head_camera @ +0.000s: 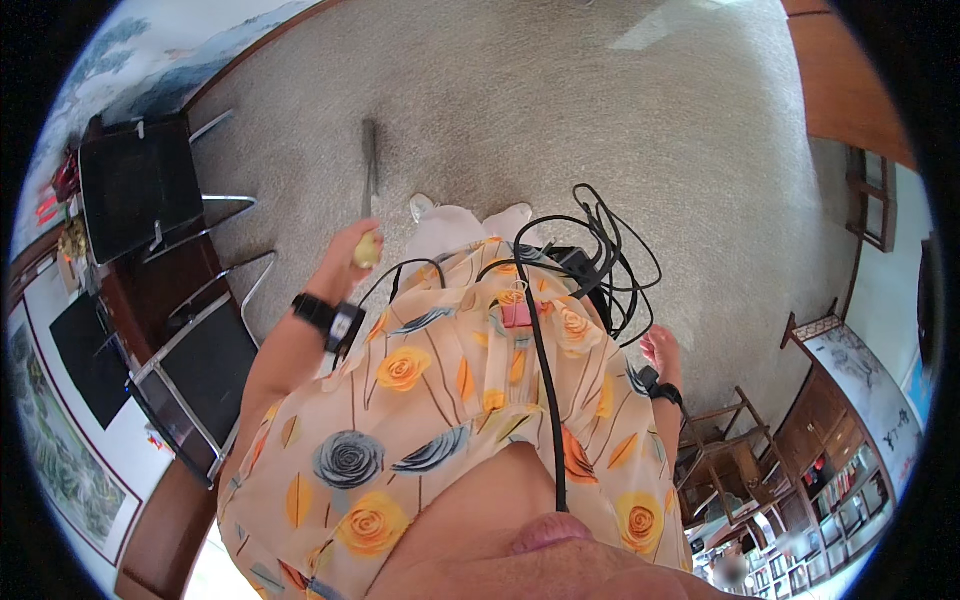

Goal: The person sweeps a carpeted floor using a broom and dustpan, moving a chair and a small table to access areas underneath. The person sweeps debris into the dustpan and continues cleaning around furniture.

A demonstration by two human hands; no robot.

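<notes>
Out to my left, my left hand grips a long, thin tool by what looks like its rounded pale-yellow handle. The grey shaft points forward over the carpet, widens towards its far end and is blurred, so its exact kind does not show. My right hand hangs low at my right side with curled fingers. Its palm is turned out of sight, and nothing can be seen in it. Close by it, loops of black cable hang at my waist.
Beige carpet lies underfoot. At the left stand black chairs with metal frames beside a dark wooden desk. A wooden chair and a bookcase are at the lower right. A brown wooden surface juts in at the upper right.
</notes>
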